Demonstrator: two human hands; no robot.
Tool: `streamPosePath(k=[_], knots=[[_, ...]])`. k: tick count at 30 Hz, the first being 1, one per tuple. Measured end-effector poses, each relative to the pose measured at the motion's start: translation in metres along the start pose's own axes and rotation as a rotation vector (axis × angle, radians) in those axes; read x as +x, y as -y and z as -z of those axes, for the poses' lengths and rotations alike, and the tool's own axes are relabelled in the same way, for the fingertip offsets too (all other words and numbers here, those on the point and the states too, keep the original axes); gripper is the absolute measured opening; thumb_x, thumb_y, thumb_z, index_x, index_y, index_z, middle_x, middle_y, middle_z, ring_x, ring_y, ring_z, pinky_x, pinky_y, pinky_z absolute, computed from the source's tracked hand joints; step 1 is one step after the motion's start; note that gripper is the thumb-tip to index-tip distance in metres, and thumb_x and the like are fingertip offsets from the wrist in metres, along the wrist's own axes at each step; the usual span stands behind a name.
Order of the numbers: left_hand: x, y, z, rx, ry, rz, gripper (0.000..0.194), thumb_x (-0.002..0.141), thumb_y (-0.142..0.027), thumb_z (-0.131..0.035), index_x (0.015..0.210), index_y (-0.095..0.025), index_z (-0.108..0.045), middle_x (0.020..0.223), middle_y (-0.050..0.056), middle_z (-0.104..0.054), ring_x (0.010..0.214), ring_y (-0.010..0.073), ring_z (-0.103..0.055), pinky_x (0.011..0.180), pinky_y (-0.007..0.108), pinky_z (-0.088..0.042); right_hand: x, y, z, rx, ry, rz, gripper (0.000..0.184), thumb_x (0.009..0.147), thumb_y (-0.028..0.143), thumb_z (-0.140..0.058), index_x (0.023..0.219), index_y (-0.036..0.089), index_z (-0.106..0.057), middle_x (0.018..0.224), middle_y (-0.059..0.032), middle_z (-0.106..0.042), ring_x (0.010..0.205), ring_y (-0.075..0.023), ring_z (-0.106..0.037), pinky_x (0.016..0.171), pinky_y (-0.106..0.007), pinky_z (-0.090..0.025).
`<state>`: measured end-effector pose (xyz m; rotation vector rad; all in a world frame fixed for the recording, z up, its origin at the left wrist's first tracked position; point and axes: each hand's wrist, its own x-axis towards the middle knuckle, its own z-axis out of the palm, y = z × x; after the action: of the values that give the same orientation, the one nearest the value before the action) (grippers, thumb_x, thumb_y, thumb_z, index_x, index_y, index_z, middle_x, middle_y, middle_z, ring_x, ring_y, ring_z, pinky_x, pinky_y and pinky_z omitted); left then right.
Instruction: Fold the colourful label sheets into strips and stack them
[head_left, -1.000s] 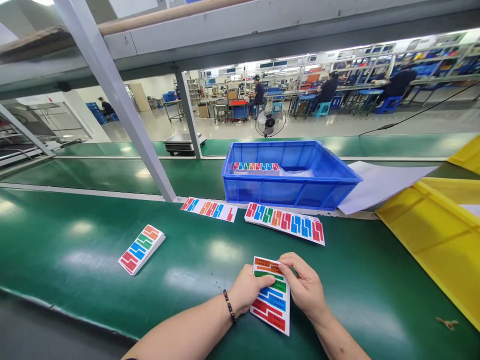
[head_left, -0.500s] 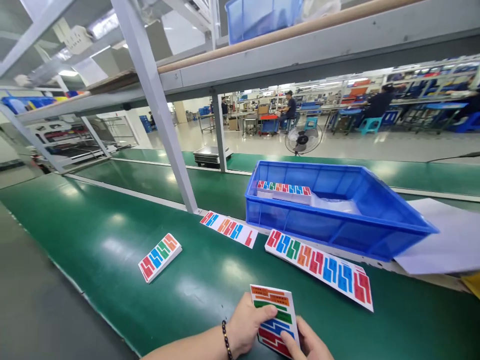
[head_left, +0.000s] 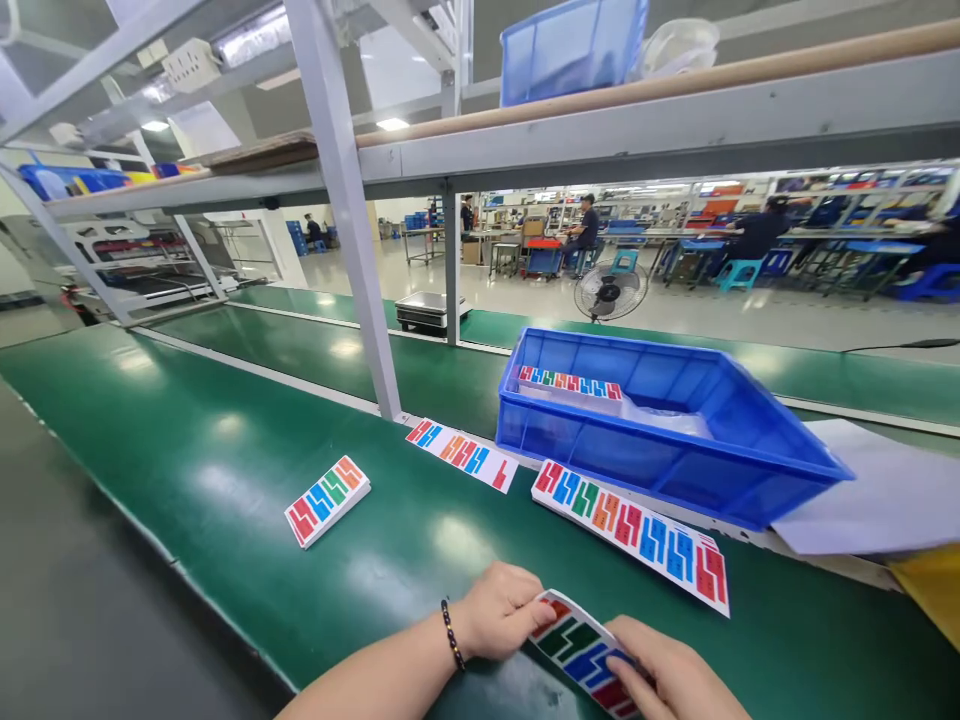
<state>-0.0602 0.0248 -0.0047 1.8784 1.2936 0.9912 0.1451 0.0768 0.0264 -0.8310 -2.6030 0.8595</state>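
Left hand (head_left: 501, 612) clamped, thumb on top, on far end of colour-printed label sheet (head_left: 576, 640); right hand (head_left: 671, 668) pinching near end. Sheet bowed above green worktop (head_left: 405, 575). Right fingers partly hide it; can't tell if stacked.

Nothing can be read, as the dark marks on the colour-printed sheets (head_left: 630, 532) and the faint one on the shelf beam (head_left: 660, 124) are too small.
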Motion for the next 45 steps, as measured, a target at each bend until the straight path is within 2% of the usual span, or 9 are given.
streamPosePath(k=[5,9,15,26,30,34,38,42,45], knots=[[0.000,0.002,-0.003,-0.004,-0.011,-0.057,0.053,0.084,-0.051,-0.029,0.066,-0.015,-0.064,0.061,0.006,-0.056,0.060,0.0149,-0.048,0.063,0.025,-0.037,-0.008,-0.003,0.003,-0.022,-0.192,0.024,0.021,0.082,0.030,-0.044,0.068,0.024,-0.059,0.062,-0.0018,-0.063,0.054,-0.0161,-0.059,0.050,-0.025,-0.046],[0.005,0.005,-0.001,-0.111,0.094,0.075,0.037,0.072,-0.044,-0.056,0.093,-0.015,-0.067,0.085,0.007,-0.066,0.080,0.0183,-0.056,0.077,0.025,-0.039,-0.008,-0.010,-0.004,-0.098,-0.252,0.015,0.016,0.078,0.025,-0.048,0.071,0.024,-0.062,0.066,-0.0030,-0.063,0.060,-0.0183,-0.059,0.056,-0.030,-0.048],[0.005,0.013,-0.007,-0.032,0.152,0.148,0.016,0.072,-0.026,-0.055,0.072,-0.015,-0.068,0.070,0.002,-0.063,0.070,0.0149,-0.054,0.067,0.022,-0.038,-0.017,-0.024,-0.008,0.103,-0.352,-0.071,0.034,0.069,0.023,-0.060,0.102,0.024,-0.061,0.121,-0.0111,-0.050,0.112,-0.0255,-0.049,0.087,-0.039,-0.045],[0.007,0.007,-0.004,-0.178,0.169,0.214,0.026,0.072,-0.037,-0.056,0.072,-0.015,-0.070,0.074,0.004,-0.065,0.071,0.0156,-0.053,0.072,0.025,-0.040,-0.032,-0.030,0.010,0.446,-0.123,-0.103,0.014,0.070,0.032,-0.065,0.067,0.021,-0.073,0.117,-0.0114,-0.058,0.107,-0.0271,-0.055,0.091,-0.046,-0.040],[-0.003,-0.003,-0.006,-0.689,0.415,0.371,0.048,0.055,-0.057,-0.067,0.070,-0.011,-0.071,0.065,0.007,-0.066,0.062,0.0183,-0.056,0.068,0.030,-0.043,-0.033,-0.013,0.008,0.786,0.004,-0.002,0.030,0.063,0.047,-0.068,0.070,0.018,-0.074,0.108,-0.0112,-0.063,0.107,-0.0249,-0.053,0.092,-0.040,-0.037],[-0.012,-0.012,-0.013,-0.831,0.557,0.478,0.048,0.039,-0.056,-0.076,0.056,-0.011,-0.071,0.058,0.009,-0.065,0.058,0.0202,-0.057,0.068,0.032,-0.044,-0.028,-0.004,-0.001,1.033,0.179,0.067,0.039,0.049,0.050,-0.075,0.069,0.016,-0.074,0.103,-0.0102,-0.065,0.096,-0.0233,-0.059,0.089,-0.037,-0.039],[-0.006,-0.016,-0.019,-0.947,0.348,0.508,0.042,0.045,-0.050,-0.076,0.061,-0.011,-0.071,0.058,0.009,-0.066,0.059,0.0230,-0.061,0.068,0.034,-0.046,-0.021,-0.015,-0.009,0.951,-0.164,-0.096,0.029,0.054,0.041,-0.075,0.066,0.015,-0.072,0.114,-0.0109,-0.059,0.105,-0.0258,-0.054,0.091,-0.037,-0.037],[0.003,-0.017,-0.028,-0.991,-0.057,0.687,0.044,0.048,-0.040,-0.077,0.082,-0.013,-0.068,0.075,0.009,-0.071,0.076,0.0280,-0.065,0.077,0.038,-0.048,-0.015,-0.019,-0.025,0.447,-0.578,-0.299,0.011,0.069,0.017,-0.059,0.059,0.016,-0.065,0.130,-0.0101,-0.047,0.119,-0.0262,-0.042,0.097,-0.041,-0.032],[0.007,-0.016,-0.034,-0.867,-0.160,0.664,0.052,0.048,-0.042,-0.077,0.092,-0.016,-0.065,0.086,0.006,-0.071,0.086,0.0276,-0.064,0.082,0.037,-0.048,-0.011,-0.015,-0.039,0.124,-0.709,-0.306,0.016,0.063,0.004,-0.055,0.055,0.017,-0.058,0.133,-0.0115,-0.045,0.124,-0.0293,-0.034,0.100,-0.048,-0.026]])
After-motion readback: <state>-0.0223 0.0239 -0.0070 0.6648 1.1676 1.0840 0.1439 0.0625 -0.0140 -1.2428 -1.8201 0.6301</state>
